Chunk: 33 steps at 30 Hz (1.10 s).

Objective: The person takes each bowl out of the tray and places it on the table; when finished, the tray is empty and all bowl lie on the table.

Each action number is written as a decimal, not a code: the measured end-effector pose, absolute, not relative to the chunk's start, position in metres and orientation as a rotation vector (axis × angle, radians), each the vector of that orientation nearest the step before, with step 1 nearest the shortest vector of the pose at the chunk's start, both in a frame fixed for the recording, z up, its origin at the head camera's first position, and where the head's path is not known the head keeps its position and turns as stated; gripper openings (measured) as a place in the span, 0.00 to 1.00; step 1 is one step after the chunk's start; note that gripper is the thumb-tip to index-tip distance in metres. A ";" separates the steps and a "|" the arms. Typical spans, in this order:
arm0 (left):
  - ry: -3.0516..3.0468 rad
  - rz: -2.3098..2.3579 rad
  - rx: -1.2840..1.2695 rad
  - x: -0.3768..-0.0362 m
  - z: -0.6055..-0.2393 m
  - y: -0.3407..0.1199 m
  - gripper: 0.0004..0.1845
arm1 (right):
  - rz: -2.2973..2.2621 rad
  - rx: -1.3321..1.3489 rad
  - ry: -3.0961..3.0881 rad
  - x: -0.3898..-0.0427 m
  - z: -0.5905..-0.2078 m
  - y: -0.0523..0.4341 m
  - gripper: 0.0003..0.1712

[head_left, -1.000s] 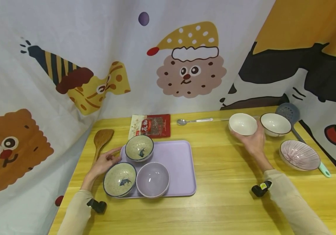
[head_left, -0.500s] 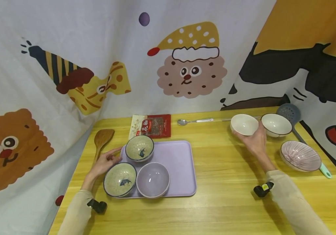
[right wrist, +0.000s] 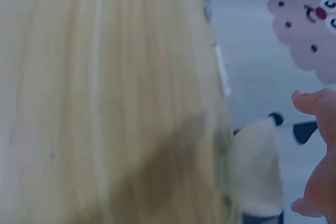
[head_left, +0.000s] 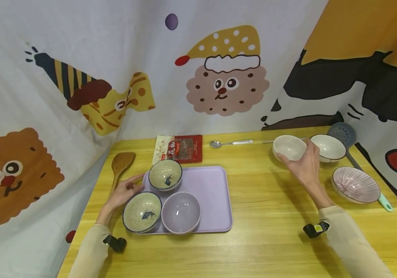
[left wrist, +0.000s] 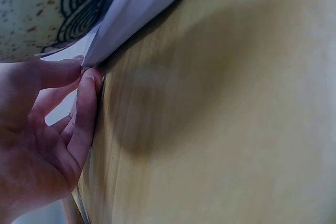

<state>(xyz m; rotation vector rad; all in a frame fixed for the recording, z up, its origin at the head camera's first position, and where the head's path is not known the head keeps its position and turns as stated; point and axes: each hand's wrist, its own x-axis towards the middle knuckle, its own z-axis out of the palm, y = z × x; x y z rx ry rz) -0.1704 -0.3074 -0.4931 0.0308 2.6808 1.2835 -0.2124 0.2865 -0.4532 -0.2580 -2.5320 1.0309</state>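
My left hand [head_left: 125,192] is at the left rim of the lilac tray [head_left: 216,199], and in the left wrist view its thumb and fingers [left wrist: 89,82] pinch the tray's edge. Two speckled bowls with blue fish [head_left: 165,175] and a lilac bowl [head_left: 181,212] stand on the tray; the nearer fish bowl [head_left: 142,212] overhangs its left side. At the back right, my right hand [head_left: 304,166] is beside a small white bowl [head_left: 289,146]. The right wrist view has its thumb and fingers spread, with a gap to the white bowl [right wrist: 256,169].
A dark-rimmed white bowl [head_left: 328,148] and a pink-striped bowl [head_left: 355,184] stand at the right, near a slotted spoon [head_left: 341,134]. Along the back lie a spice packet [head_left: 181,148] and a teaspoon [head_left: 231,143]. A wooden spatula [head_left: 121,166] lies left of the tray.
My right hand has let go of the white bowl and drawn slightly back to the right, fingers parting from it. My left hand and the tray have stayed in place.
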 end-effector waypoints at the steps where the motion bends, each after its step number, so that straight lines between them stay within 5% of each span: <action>1: 2.683 1.279 0.034 -0.171 -0.493 -0.307 0.28 | 1.034 -0.239 -2.530 -0.211 -0.450 0.284 0.60; 17: 2.675 1.272 0.008 -0.170 -0.493 -0.307 0.28 | 1.248 0.112 -2.535 -0.180 -0.403 0.223 0.60; 33: 2.685 1.267 0.017 -0.170 -0.493 -0.307 0.28 | 1.386 0.490 -2.478 -0.163 -0.401 0.163 0.60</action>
